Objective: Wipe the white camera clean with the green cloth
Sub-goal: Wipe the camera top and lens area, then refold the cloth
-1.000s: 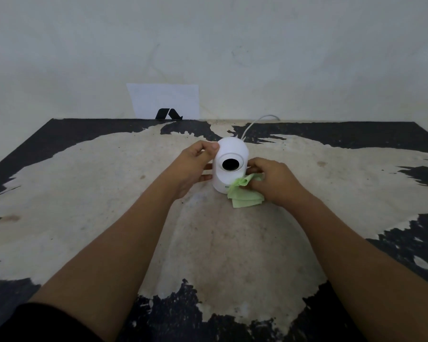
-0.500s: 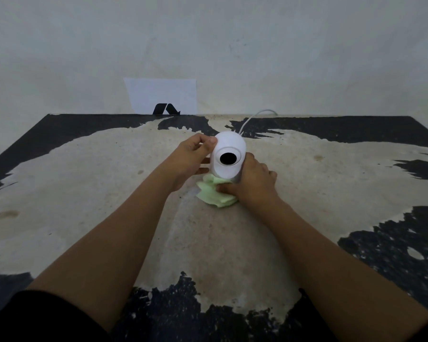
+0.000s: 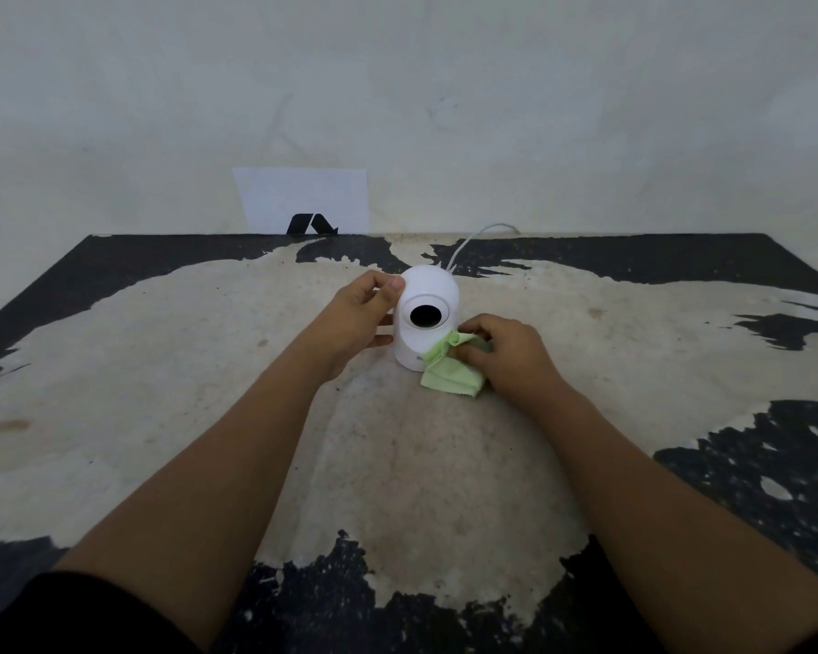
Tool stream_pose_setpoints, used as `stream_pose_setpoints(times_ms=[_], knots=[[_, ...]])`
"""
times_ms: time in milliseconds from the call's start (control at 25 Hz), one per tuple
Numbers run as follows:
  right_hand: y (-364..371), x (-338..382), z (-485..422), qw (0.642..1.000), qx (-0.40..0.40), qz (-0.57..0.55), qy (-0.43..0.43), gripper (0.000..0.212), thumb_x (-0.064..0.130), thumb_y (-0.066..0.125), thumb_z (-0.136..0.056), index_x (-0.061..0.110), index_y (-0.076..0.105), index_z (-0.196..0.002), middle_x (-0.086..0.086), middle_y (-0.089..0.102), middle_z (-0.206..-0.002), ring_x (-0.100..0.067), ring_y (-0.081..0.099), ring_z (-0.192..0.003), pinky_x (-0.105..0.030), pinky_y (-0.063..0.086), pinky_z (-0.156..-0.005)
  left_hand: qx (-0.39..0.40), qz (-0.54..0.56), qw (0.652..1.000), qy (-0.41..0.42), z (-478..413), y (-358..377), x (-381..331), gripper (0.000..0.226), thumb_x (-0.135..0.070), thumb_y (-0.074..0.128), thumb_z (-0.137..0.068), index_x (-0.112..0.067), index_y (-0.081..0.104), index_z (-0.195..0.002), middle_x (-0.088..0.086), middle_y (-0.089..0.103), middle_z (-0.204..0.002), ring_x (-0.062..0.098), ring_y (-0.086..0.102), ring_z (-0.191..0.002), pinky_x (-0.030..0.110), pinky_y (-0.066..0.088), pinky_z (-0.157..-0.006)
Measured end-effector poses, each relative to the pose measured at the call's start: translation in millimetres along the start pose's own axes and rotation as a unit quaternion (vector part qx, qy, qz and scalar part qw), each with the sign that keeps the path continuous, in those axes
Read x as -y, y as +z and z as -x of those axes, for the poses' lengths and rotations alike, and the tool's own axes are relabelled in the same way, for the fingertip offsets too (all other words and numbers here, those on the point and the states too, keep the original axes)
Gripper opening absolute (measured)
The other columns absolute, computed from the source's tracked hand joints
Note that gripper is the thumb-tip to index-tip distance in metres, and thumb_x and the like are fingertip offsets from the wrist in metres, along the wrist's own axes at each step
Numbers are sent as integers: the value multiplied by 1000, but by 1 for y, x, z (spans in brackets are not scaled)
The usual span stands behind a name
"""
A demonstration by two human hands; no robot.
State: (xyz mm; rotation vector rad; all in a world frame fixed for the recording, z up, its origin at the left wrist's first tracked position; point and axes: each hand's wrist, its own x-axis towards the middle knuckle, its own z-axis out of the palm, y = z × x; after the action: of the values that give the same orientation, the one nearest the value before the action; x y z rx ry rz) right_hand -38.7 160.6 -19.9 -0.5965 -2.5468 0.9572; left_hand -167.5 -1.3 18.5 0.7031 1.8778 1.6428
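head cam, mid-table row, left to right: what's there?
left hand → white camera → green cloth → right hand

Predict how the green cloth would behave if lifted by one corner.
The green cloth would probably hang limp: it bunches in the right hand and drapes down onto the table. It is likely light, being thin.
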Motion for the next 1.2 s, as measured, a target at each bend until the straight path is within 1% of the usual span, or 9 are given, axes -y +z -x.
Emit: stream_pose_setpoints(times_ms=[80, 200, 320, 520, 680, 800, 920, 1040, 1200], knots=[[5, 5, 2, 999, -4, 21, 30, 42, 51, 73, -69, 30, 64, -104, 12, 61, -83, -19, 60, -92, -44, 42, -90, -1, -1, 1000, -1, -1, 0, 1, 25, -45, 49, -92, -22, 56, -95, 6, 64, -106, 22, 63, -95, 41, 55, -88], [15, 23, 3, 996, 3, 69, 53, 69, 68, 69, -60, 31, 53, -116, 8, 62, -95, -21, 54, -98, -39, 33, -84, -7, 3, 1000, 0, 2, 2, -1, 26, -43, 48, -93, -19, 56, -98, 5, 65, -101, 20, 64, -89, 29, 55, -68], [27, 36, 7, 996, -24, 68, 49, 78, 63, 71, -63, 23, 45, -125, -3, 54, -114, -25, 51, -105, -40, 36, -86, -20, -7, 1000, 5, 5, 4, -5, 30, -43, 46, -94, -16, 57, -104, 4, 66, -101, 16, 65, -87, 23, 53, -59], [12, 30, 22, 999, -16, -14, 43, 58, 31, 69, -78, 16, 47, -130, -10, 64, -110, -25, 59, -99, -30, 43, -76, -38, -27, 998, -30, 10, 3, -9, 33, -48, 47, -92, -24, 59, -111, 1, 65, -114, 20, 64, -101, 32, 53, -80], [-12, 26, 39, 1000, -19, -6, 6, 3, 20, 62, -85, 17, 63, -83, 9, 59, -70, -10, 53, -67, -11, 35, -56, -157, -64, 985, 11, 35, 9, -7, 35, -54, 44, -90, -29, 49, -115, 1, 53, -120, 18, 56, -103, 35, 49, -87], [-23, 38, 41, 997, 25, -68, -30, 7, 19, 64, -85, 23, 63, -79, 10, 56, -63, -2, 47, -56, -12, 35, -55, -144, -175, 968, 107, 68, 19, 4, 40, -46, 62, -82, -36, 44, -117, -1, 43, -118, 16, 46, -107, 31, 41, -92], [-31, 56, 42, 984, 78, -152, -55, 12, 15, 66, -84, 27, 66, -81, 5, 59, -65, -5, 49, -57, -21, 42, -57, -70, -247, 960, 109, 78, 28, 15, 52, -43, 75, -71, -37, 45, -114, -4, 40, -119, 15, 42, -111, 31, 40, -93], [-37, 63, 41, 973, 126, -182, -60, 12, 14, 68, -83, 26, 68, -86, 5, 64, -70, 0, 53, -60, -16, 46, -61, -94, -195, 972, 96, 69, 24, 19, 28, -32, 72, -77, -22, 57, -98, 6, 56, -107, 21, 56, -94, 35, 48, -81], [-44, 60, 22, 960, 54, -275, -1, 10, 36, 64, -86, 32, 69, -93, 3, 69, -97, -14, 62, -89, -37, 51, -87, -127, -157, 973, 114, 55, 16, 17, 17, -16, 64, -83, -14, 63, -100, 10, 65, -104, 20, 60, -86, 30, 50, -72]])
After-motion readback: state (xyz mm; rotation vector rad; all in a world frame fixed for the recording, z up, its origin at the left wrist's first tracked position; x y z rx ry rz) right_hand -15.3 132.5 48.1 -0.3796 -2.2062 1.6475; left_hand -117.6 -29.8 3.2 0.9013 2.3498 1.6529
